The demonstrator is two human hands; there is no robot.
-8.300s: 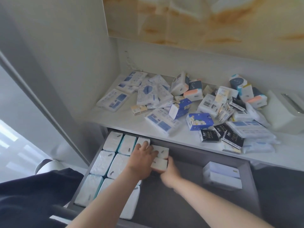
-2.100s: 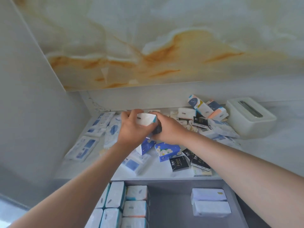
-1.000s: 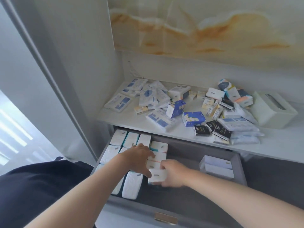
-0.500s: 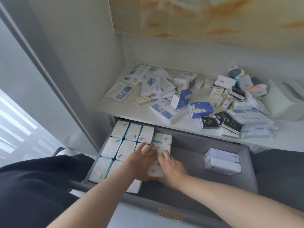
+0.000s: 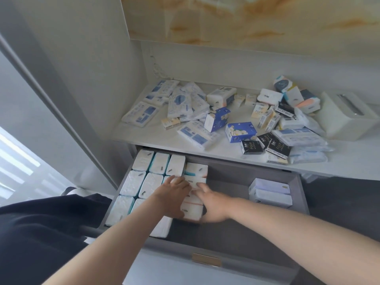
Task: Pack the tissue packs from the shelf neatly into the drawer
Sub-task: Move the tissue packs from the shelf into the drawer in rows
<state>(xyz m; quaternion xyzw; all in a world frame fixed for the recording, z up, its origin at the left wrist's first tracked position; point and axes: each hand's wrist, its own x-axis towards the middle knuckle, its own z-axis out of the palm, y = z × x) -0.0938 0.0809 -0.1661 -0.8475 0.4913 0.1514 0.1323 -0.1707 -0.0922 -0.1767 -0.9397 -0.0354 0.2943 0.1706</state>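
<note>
both hands, left hand [image 5: 171,197] and right hand [image 5: 212,204], lie flat, fingers spread, gripping nothing, on drawer [image 5: 236,231] packs [image 5: 193,199]

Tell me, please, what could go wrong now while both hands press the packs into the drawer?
1. The left hand and right hand squeeze a narrow column of packs; pushed unevenly, it may tilt and break the neat rows.
2. A blue-and-white pack lies near the shelf front edge; reaching past might knock it down.
</note>
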